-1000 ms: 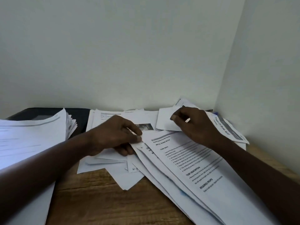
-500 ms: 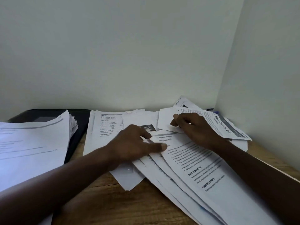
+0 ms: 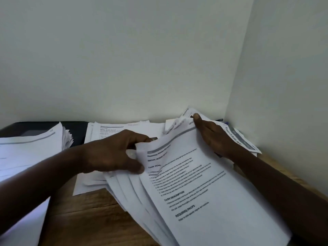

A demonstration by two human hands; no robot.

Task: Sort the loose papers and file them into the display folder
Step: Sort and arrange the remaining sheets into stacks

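A fanned bundle of printed sheets point(image 3: 195, 189) slants across the wooden desk, its top page headed with a grey bar. My left hand point(image 3: 113, 153) grips the bundle's left top corner, thumb on the page and fingers curled under. My right hand point(image 3: 211, 135) holds the bundle's far right edge, fingers behind it and a fingertip at the top corner. More loose papers point(image 3: 113, 130) lie flat behind the hands. A thick stack of sheets point(image 3: 30, 153) rests on a black display folder point(image 3: 78, 128) at the left.
The wooden desk point(image 3: 92, 219) sits in a room corner, with white walls close behind and to the right. A sheet with slanted print point(image 3: 237, 139) lies against the right wall. Bare wood shows at the front left of the bundle.
Both hands have gathered the fanned sheets and lifted their far end off the desk. The left hand went from pressing flat to gripping the corner; the right hand slid to the far edge.
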